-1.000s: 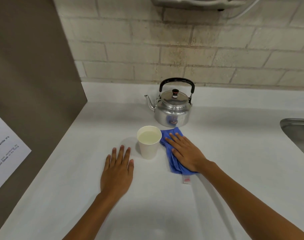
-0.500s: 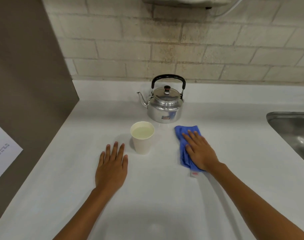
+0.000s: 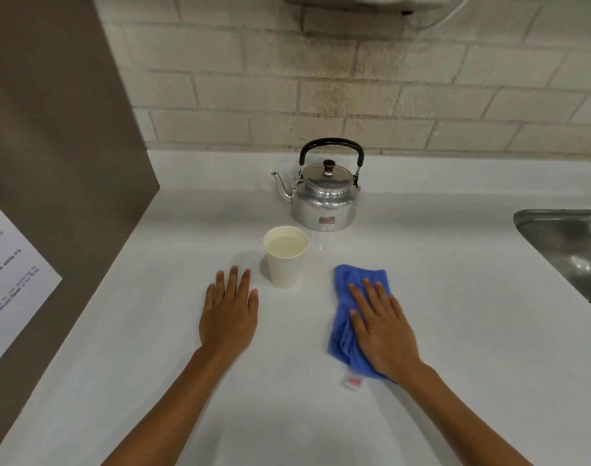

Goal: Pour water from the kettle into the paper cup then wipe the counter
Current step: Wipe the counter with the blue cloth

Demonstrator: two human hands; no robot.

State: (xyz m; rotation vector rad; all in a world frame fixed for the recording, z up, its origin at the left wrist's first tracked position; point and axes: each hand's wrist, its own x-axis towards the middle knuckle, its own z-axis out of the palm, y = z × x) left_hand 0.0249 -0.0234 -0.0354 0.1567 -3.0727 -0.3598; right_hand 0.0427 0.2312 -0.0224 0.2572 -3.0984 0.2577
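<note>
A silver kettle with a black handle stands upright near the back of the white counter. In front of it a white paper cup holds water almost to the rim. My left hand lies flat on the counter, just left of the cup, fingers apart and holding nothing. My right hand presses flat on a blue cloth to the right of the cup. The cloth's small white tag sticks out near my wrist.
A steel sink is set into the counter at the right edge. A brown panel with a printed paper sheet closes off the left side. A tiled wall runs along the back.
My right hand has slid the blue cloth from beside the cup to the right and then back toward me. My left hand has stayed flat in place.
</note>
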